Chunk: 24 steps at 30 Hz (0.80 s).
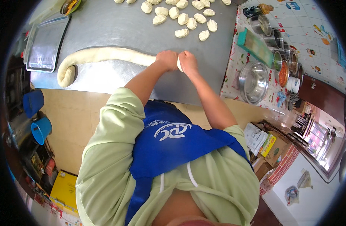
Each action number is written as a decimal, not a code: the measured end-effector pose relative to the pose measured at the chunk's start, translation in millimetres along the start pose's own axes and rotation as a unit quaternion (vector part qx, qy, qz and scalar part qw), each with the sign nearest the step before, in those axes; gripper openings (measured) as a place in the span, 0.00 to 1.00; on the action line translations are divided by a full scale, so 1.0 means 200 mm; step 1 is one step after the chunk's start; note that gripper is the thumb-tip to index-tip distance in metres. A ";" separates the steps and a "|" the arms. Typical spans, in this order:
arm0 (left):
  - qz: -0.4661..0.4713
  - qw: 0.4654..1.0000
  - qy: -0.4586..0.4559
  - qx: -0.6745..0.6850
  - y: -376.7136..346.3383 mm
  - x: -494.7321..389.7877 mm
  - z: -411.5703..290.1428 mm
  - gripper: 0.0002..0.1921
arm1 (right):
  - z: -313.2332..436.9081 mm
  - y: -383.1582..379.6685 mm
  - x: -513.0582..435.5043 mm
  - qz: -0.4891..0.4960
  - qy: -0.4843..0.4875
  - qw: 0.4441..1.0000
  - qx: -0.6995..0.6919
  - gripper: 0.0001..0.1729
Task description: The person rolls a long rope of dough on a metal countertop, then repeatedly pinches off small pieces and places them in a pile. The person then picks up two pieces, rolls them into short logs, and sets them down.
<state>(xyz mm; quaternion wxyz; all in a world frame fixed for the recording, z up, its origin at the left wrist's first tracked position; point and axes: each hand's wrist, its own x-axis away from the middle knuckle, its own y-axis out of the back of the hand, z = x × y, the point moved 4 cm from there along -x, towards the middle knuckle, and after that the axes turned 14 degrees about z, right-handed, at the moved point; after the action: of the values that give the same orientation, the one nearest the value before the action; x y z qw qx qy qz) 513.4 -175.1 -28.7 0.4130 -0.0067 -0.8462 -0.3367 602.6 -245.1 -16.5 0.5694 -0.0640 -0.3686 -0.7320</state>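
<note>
A long rope of pale dough (pixel 105 55) lies across the metal worktop (pixel 110 31), its far left end curled back under in a hook. My left hand (pixel 167 60) is closed around the rope's right end. Right beside it, my right hand (pixel 188 62) grips a small dough end piece (pixel 179 64), of which a pale strip shows between the two fists. Whether that piece is still joined to the rope is hidden by my fingers. Beyond my hands lie several torn dough pieces (pixel 183 19), scattered over the back of the worktop.
A metal tray (pixel 45 42) sits at the worktop's left end, near a bowl (pixel 70 6) with orange contents. To the right, a patterned cloth holds glass bowls (pixel 253 82), a green-edged box (pixel 254 46) and several metal pots (pixel 273 38). A blue bucket (pixel 41 130) stands lower left.
</note>
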 end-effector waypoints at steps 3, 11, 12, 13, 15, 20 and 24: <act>0.035 0.986 0.063 0.150 0.04 -0.16 0.21 0.18 | 0.47 0.00 0.09 0.109 0.081 0.990 0.029 0.21; -0.154 0.984 0.018 -0.092 0.02 0.13 0.20 0.34 | 0.30 0.20 -0.22 -0.198 0.228 0.944 0.134 0.22; -0.161 0.983 0.012 -0.083 0.01 0.12 0.22 0.34 | 0.18 0.13 -0.25 -0.144 0.168 0.968 0.117 0.22; -0.167 0.983 0.008 -0.073 -0.01 0.12 0.23 0.33 | 0.14 0.06 -0.25 -0.075 0.096 0.988 0.098 0.23; -0.186 0.982 0.006 -0.045 -0.02 0.11 0.25 0.31 | 0.08 -0.09 -0.22 -0.027 0.025 0.998 0.054 0.24; -0.250 0.967 -0.030 -0.024 0.01 0.12 0.27 0.23 | 0.15 -0.25 -0.17 -0.093 0.042 0.995 -0.020 0.25; -0.227 0.972 -0.052 -0.019 0.03 0.09 0.24 0.18 | 0.15 -0.20 -0.19 -0.074 0.041 0.996 0.008 0.23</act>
<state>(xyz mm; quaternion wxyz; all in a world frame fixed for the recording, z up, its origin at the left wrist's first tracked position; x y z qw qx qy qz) 470.1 -148.1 -32.1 0.2809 0.1607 -0.8393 -0.4369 569.9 -194.3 -33.3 0.5289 -0.0020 -0.3544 -0.7711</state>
